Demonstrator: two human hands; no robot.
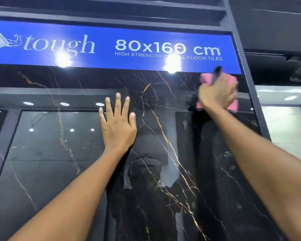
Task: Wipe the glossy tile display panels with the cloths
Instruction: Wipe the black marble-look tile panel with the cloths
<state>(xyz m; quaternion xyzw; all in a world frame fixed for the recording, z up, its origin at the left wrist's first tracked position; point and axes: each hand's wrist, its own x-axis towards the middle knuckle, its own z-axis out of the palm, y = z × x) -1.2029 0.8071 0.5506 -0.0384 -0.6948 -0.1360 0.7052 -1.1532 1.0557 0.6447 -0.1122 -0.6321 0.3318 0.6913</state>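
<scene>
Wiping step in hand — right hand clutches the pink cloth, pressed to the black marble tile panel at its top right corner, just under the blue sign. Left hand lies flat, fingers spread, bracing mid-panel. Next, probably, strokes leftward along the top edge — then downward.

Tile showroom: blue sign reading "80x160 cm high strength floor tiles" above glossy black marble panel.

The head camera looks up, close to the black tile panel.
</scene>
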